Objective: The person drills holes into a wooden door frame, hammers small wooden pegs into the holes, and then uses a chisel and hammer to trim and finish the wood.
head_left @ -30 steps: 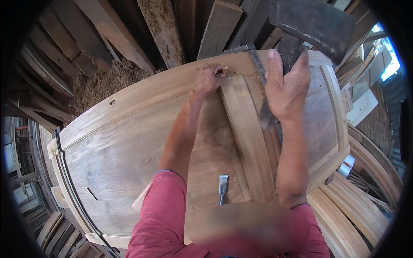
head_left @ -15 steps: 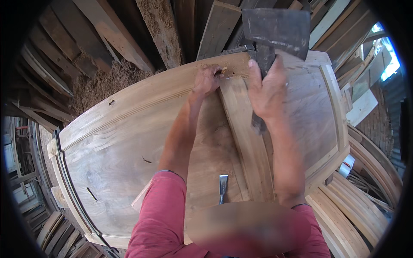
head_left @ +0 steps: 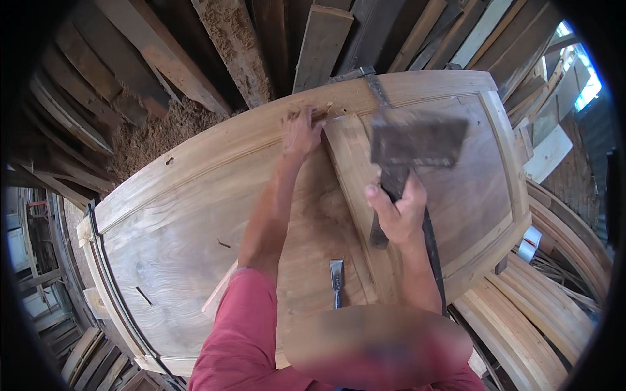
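Observation:
A large panelled wooden door lies in front of me. My right hand grips the dark handle of a mallet; its blocky head, blurred by motion, hangs over the right part of the door. At the far rail, my left hand has its fingers bent together beside the upper end of the middle stile. Whatever those fingers pinch is too small to make out. Wood chips lie close to them. A chisel rests on the panel nearer me, its lower end hidden.
Dark bar clamps cross the door at its left end and right of the middle stile. Boards lean beyond the far rail, with sawdust among them. Curved timbers are stacked at right. Small dark slivers lie on the left panel.
The mallet and my right hand have come down toward me from above the far rail. My left hand has shifted slightly left, still at the rail.

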The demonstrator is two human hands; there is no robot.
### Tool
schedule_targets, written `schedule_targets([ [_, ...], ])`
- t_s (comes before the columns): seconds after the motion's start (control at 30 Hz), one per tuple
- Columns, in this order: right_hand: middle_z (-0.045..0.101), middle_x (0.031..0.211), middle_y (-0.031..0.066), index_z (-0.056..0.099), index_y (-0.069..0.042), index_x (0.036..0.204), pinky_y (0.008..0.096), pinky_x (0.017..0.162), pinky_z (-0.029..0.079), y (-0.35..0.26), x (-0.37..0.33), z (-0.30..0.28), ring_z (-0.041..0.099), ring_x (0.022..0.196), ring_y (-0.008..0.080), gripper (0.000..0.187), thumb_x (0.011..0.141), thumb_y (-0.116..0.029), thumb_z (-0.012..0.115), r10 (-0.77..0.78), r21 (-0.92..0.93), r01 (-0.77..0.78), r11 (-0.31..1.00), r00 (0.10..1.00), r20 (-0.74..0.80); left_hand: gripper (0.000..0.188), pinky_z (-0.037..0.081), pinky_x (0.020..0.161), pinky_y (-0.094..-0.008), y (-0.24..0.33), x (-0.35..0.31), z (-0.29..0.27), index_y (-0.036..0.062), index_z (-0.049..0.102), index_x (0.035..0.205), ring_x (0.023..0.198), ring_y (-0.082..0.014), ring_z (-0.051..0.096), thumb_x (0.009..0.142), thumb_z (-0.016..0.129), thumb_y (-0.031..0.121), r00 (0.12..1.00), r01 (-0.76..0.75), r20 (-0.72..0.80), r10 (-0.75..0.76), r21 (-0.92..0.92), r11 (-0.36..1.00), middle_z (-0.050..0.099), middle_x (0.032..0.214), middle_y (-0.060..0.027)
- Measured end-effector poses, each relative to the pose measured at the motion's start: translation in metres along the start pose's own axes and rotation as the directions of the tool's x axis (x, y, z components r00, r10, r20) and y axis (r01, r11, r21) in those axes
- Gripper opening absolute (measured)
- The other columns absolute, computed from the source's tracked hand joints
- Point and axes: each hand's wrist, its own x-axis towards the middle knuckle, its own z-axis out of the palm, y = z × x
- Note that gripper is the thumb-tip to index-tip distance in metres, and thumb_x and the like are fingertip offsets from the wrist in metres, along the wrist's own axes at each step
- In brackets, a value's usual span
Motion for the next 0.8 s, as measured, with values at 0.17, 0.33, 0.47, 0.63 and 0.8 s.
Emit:
schedule_targets([
  [0.17,0.062,0.077,0.0035,0.057,-0.004,0.098,0.0291,0.065,0.051,0.048,-0.046,-0.019,0.063,0.070,0.0117,0.025,0.089,-0.014,0.078,-0.230,0.042,0.239,0.970,0.960,-0.159,0.058,0.038,0.103,-0.0541,0.041,-0.155,-0.076,0.0104,0.056,0.134,0.120,-0.0383,0.053,0.080,0.074,0.017,0.847,-0.487,0.289,0.447,0.081,0.870,0.059,0.132,-0.0162],
  [0.33,0.064,0.085,0.0064,0.054,-0.005,0.098,0.0306,0.071,0.053,0.063,-0.073,-0.020,0.064,0.076,0.0146,0.028,0.088,-0.013,0.079,-0.190,0.146,0.250,0.957,0.924,-0.331,0.043,0.033,0.117,-0.0528,0.099,-0.325,-0.118,0.0262,0.051,0.143,0.144,-0.0413,0.038,0.100,0.049,0.027,0.142,-0.607,0.746,0.650,-0.453,0.653,0.027,0.165,-0.0175],
  [0.47,0.064,0.087,0.0050,0.058,-0.004,0.100,0.0302,0.071,0.051,0.069,-0.069,-0.023,0.063,0.079,0.0140,0.024,0.089,-0.011,0.079,-0.157,0.120,0.210,0.970,0.922,-0.354,0.028,0.024,0.122,-0.0569,0.097,-0.362,-0.067,0.0158,0.058,0.124,0.145,-0.0433,0.037,0.100,0.049,0.026,0.255,-0.657,0.720,0.646,-0.361,0.662,0.038,0.157,-0.0222],
  [0.63,0.064,0.084,0.0045,0.057,-0.003,0.100,0.0273,0.070,0.052,0.047,-0.077,-0.084,0.062,0.073,0.0105,0.017,0.092,-0.003,0.072,-0.022,0.302,0.131,0.944,0.940,-0.340,0.030,0.039,0.112,-0.0542,0.151,-0.294,-0.063,0.0074,0.056,0.118,0.127,-0.0385,0.053,0.091,0.061,0.018,0.109,-0.717,0.617,0.780,-0.494,0.491,0.058,0.119,-0.0177],
  [0.8,0.064,0.071,0.0042,0.064,0.000,0.093,0.0276,0.059,0.051,0.012,-0.104,-0.134,0.061,0.061,0.0118,0.020,0.091,-0.015,0.076,-0.020,0.261,0.172,0.950,0.866,-0.499,0.047,0.055,0.072,-0.0443,0.202,-0.180,-0.089,0.0051,0.051,0.132,0.079,-0.0308,0.064,0.092,0.066,0.026,0.726,-0.208,0.442,0.527,-0.589,0.781,0.065,0.096,-0.0166],
])
